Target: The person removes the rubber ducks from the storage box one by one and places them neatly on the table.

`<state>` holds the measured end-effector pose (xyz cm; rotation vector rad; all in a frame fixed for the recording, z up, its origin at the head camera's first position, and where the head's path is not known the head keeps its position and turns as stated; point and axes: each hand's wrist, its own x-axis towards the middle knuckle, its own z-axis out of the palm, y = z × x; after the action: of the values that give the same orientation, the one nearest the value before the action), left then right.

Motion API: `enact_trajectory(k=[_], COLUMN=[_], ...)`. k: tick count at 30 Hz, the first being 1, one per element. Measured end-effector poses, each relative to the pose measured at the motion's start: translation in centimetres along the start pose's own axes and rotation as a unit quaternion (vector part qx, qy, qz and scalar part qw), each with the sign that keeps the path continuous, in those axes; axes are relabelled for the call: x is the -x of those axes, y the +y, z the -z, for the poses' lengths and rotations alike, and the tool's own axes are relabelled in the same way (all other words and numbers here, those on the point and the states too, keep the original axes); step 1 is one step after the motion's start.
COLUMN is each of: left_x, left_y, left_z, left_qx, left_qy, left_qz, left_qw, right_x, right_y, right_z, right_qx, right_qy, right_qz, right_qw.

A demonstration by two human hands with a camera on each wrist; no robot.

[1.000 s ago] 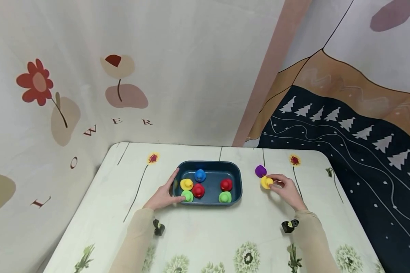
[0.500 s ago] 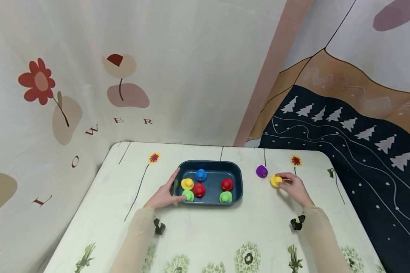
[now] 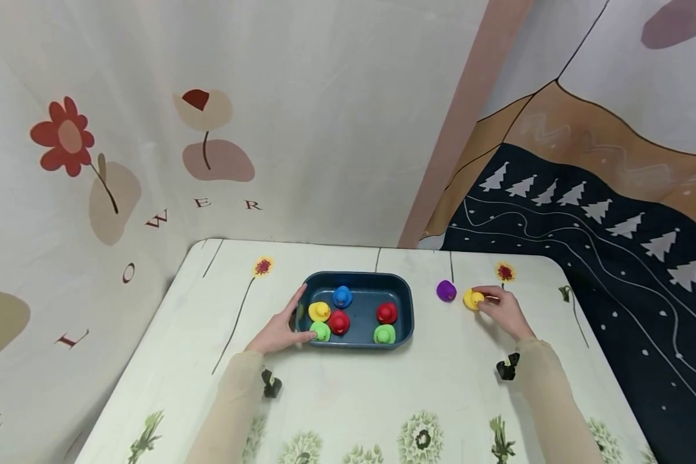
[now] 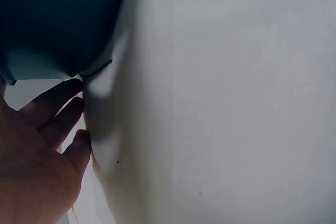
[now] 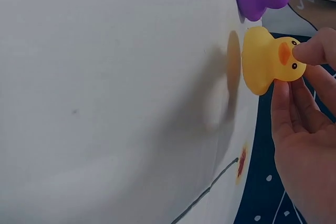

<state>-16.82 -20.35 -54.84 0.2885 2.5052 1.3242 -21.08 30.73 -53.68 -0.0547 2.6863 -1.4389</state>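
Observation:
My right hand (image 3: 503, 313) pinches a yellow rubber duck (image 5: 261, 59) by its head, between thumb and fingers. In the right wrist view, a thin gap parts the duck from its shadow, so it hangs just above the tabletop. Beside it, to the left in the head view, sits a purple rubber duck (image 3: 446, 291). My left hand (image 3: 278, 330) holds the left end of a dark blue tray (image 3: 362, 276), thumb at the front rim and fingers along the outer side. Inside the tray are a blue duck (image 3: 342, 296), a yellow duck (image 3: 319, 312), two red ducks and two green ones.
A white flower-printed cloth covers the table (image 3: 348, 393). Printed curtains (image 3: 313, 129) rise behind it and on both sides. Black wrist cameras (image 3: 271, 385) sit by both sleeves.
My right hand has carried the yellow duck rightward and slightly back, away from the purple duck it was beside. The left hand stays at the tray.

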Motion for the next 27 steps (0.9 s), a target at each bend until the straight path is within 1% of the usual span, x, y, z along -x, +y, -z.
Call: enact_trajectory(k=[3, 5, 9, 17, 22, 27], left_x=[0.0, -0.1, -0.1, 0.0, 0.0, -0.1], left_y=[0.1, 0.0, -0.1, -0.3, -0.3, -0.4], left_z=[0.1, 0.1, 0.0, -0.1, -0.2, -0.1], left_qx=[-0.003, -0.006, -0.008, 0.009, 0.009, 0.006], left_qy=[0.0, -0.001, -0.002, 0.001, 0.0, 0.0], left_qz=[-0.001, -0.005, -0.001, 0.001, 0.002, 0.005], left_qw=[1.0, 1.0, 1.0, 1.0, 1.0, 1.0], right_x=[-0.5, -0.8, -1.2, -1.0, -0.9, -0.8], right_y=[0.1, 0.1, 0.2, 0.6, 0.6, 0.5], right_z=[0.0, 0.0, -0.2, -0.7, -0.8, -0.5], right_qx=[0.004, 0.001, -0.01, -0.035, -0.041, -0.054], right_qy=[-0.003, -0.003, -0.005, 0.003, 0.01, 0.021], right_qz=[-0.005, -0.008, -0.015, -0.039, -0.04, -0.02], right_qw=[1.0, 1.0, 0.9998, 0.9986, 0.9983, 0.9981])
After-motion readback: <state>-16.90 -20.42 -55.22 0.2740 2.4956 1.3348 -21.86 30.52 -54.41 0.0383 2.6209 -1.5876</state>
